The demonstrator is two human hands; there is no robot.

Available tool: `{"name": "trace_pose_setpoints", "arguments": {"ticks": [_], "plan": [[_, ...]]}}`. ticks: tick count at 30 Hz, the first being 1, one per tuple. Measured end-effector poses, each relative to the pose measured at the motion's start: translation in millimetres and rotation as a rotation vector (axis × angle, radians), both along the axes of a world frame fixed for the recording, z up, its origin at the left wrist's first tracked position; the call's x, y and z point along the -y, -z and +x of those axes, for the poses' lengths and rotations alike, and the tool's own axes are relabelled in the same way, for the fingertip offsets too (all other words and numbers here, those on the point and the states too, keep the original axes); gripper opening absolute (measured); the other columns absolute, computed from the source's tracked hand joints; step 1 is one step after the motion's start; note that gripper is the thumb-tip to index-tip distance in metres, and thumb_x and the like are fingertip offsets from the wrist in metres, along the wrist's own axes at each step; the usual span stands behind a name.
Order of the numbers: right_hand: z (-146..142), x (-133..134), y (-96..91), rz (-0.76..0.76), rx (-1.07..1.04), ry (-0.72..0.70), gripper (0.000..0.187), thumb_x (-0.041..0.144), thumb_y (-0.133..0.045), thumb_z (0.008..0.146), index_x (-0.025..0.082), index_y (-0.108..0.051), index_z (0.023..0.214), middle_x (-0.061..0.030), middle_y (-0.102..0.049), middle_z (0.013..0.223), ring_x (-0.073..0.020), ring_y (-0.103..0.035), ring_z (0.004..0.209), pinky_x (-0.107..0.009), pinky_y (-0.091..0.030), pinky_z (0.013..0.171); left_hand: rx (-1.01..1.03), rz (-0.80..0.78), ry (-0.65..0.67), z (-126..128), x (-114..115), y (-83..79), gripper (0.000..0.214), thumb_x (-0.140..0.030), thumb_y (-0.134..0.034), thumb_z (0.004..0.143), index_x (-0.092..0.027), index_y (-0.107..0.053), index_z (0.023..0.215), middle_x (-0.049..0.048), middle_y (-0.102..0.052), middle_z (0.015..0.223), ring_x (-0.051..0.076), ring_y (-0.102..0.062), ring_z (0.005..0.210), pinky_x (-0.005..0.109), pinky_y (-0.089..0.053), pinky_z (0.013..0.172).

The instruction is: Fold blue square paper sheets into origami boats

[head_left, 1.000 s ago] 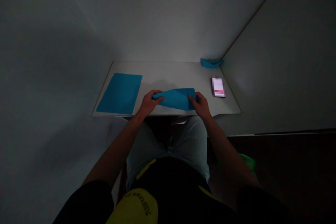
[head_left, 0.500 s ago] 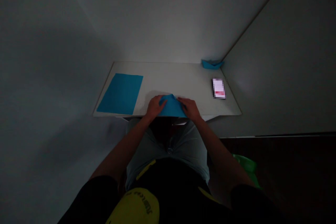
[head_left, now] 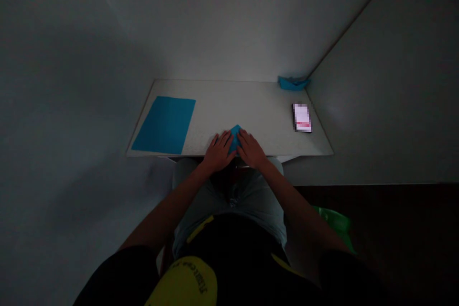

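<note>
A piece of folded blue paper (head_left: 235,136) lies at the front edge of the white table (head_left: 229,100), its pointed top showing between my hands. My left hand (head_left: 220,151) rests flat over the paper's left side, fingers stretched out. On its right side my right hand (head_left: 251,147) lies the same way, fingers extended and pointing inward. Both palms cover most of the paper, so its lower part and outer corners are hidden. The thumbs come close together near the table's edge.
A flat sheet of blue paper (head_left: 165,125) lies on the table's left part. At the back right corner sits a folded blue paper boat (head_left: 293,84), with a phone (head_left: 302,117) in front of it. Walls border the table behind and on the right. Something green (head_left: 333,222) stands low at right.
Both hands have come closer together and now lie flat on the folded paper, covering more of it. Before, they held its left and right sides. The view has shifted slightly.
</note>
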State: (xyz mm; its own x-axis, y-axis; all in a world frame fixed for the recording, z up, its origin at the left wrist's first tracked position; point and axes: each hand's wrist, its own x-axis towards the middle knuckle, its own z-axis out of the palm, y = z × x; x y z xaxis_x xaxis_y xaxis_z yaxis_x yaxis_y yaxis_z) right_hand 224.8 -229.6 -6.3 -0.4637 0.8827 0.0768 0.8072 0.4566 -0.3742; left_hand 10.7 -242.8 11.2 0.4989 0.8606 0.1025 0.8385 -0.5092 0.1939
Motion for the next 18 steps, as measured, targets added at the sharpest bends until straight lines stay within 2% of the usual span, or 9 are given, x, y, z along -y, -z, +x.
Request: {"name": "trace_pose_setpoints", "arguments": {"ticks": [4, 12, 15, 18], "plan": [[-12, -21, -0.1, -0.034, -0.018, -0.037, 0.068, 0.048, -0.031, 0.115, 0.015, -0.034, 0.175, -0.0147, -0.028, 0.183, -0.0271, -0.022, 0.172, -0.057, -0.017, 0.141, 0.003, 0.001, -0.027, 4, 0, 0.4, 0.067, -0.044, -0.041, 0.111, -0.01, -0.043, 0.168, 0.0172, -0.038, 0.179, 0.031, -0.029, 0.17, 0.054, -0.019, 0.141], [-21, -49, -3.3, 0.028, 0.056, -0.05, 0.07, 0.049, -0.025, 0.116, 0.012, -0.031, 0.175, -0.0154, -0.025, 0.183, -0.0288, -0.022, 0.172, -0.06, -0.011, 0.141, 0.025, -0.006, -0.056, 9, -5, 0.4, 0.08, -0.053, -0.043, 0.11, 0.001, -0.037, 0.168, 0.0259, -0.031, 0.179, 0.036, -0.02, 0.172, 0.054, -0.017, 0.141], [-16, -49, -2.6, 0.05, 0.043, -0.082, 0.072, 0.054, -0.027, 0.116, 0.017, -0.026, 0.177, -0.014, -0.026, 0.183, -0.029, -0.023, 0.171, -0.061, -0.012, 0.141, 0.039, -0.009, -0.074, 12, -8, 2.1, 0.085, -0.056, -0.044, 0.109, 0.004, -0.034, 0.168, 0.0278, -0.028, 0.179, 0.036, -0.019, 0.172, 0.054, -0.015, 0.141], [-1, -33, 0.0, 0.073, 0.023, -0.137, 0.075, 0.06, -0.031, 0.115, 0.02, -0.022, 0.178, -0.0133, -0.028, 0.182, -0.0286, -0.024, 0.171, -0.06, -0.016, 0.141, 0.056, -0.023, -0.067, 12, -10, 3.4, 0.09, -0.059, -0.047, 0.107, 0.002, -0.03, 0.17, 0.0281, -0.025, 0.18, 0.037, -0.018, 0.172, 0.055, -0.016, 0.141]]}}
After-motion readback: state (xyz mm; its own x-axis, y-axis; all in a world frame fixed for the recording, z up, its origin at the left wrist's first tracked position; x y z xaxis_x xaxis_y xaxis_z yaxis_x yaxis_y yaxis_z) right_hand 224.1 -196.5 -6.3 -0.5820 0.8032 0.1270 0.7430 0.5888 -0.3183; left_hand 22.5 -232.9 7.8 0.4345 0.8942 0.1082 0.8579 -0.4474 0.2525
